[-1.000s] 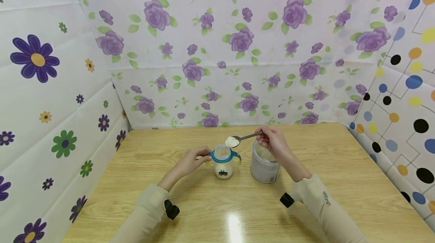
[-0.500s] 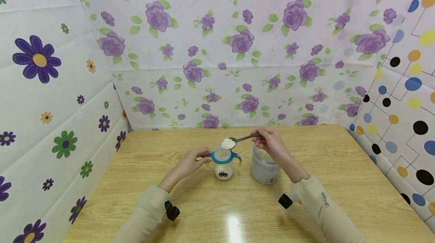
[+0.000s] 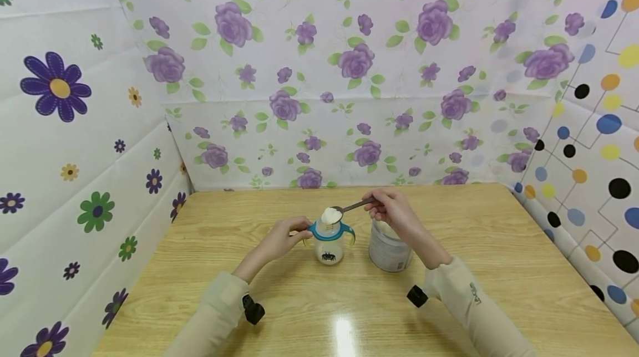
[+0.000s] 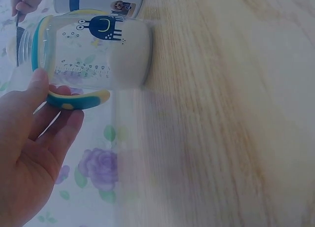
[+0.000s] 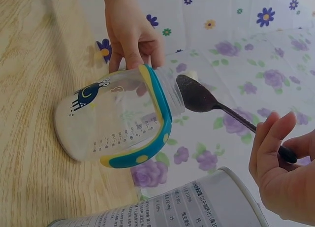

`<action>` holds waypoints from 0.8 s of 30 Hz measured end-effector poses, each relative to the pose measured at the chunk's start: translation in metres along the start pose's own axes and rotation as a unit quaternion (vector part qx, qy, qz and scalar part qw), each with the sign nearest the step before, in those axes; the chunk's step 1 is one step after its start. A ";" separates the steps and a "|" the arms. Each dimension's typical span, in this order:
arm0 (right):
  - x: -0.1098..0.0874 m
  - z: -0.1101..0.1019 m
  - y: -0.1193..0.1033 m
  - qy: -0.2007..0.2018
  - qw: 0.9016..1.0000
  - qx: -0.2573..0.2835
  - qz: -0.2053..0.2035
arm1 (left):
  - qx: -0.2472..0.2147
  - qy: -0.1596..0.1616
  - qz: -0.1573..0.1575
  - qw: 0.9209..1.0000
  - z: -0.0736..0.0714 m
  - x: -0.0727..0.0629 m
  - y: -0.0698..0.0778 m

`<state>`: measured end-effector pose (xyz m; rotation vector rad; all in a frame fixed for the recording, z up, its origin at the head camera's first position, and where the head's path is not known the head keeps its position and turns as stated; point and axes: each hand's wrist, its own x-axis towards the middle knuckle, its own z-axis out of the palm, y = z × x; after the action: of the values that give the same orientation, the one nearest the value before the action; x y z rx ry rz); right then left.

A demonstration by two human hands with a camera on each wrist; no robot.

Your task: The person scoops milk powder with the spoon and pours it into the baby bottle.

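A clear baby bottle with a blue-and-yellow two-handled collar stands upright, white contents filling its lower part. My left hand grips its left handle, thumb against the collar. Over the bottle's open mouth is the bowl of a dark metal spoon, carrying a heap of white powder. Pinched between thumb and fingers of my right hand is the spoon's handle end. Below that hand stands an open powder tin, its mouth partly hidden by the hand.
The wooden table runs back to a flowered cloth wall. More patterned cloth walls stand at the left and right. The tin is just right of the bottle, with a narrow gap between them.
My right hand has moved left and the heaped spoon has come left over the bottle's mouth. The left hand keeps hold of the bottle's handle in the same place.
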<state>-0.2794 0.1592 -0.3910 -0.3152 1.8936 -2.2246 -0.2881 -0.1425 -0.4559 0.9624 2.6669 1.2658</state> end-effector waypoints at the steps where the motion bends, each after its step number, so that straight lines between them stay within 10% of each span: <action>1: 0.000 0.000 0.000 -0.005 1.000 -0.003 0.000 | 0.001 0.001 -0.002 1.000 0.000 0.000 0.000; 24: 0.003 0.019 0.006 -0.073 0.984 -0.154 -0.045 | 0.006 0.004 0.001 1.000 0.001 -0.001 0.000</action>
<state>-0.2768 0.1395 -0.3939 -0.6070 2.1770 -1.8943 -0.2873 -0.1427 -0.4568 0.9639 2.6842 1.2579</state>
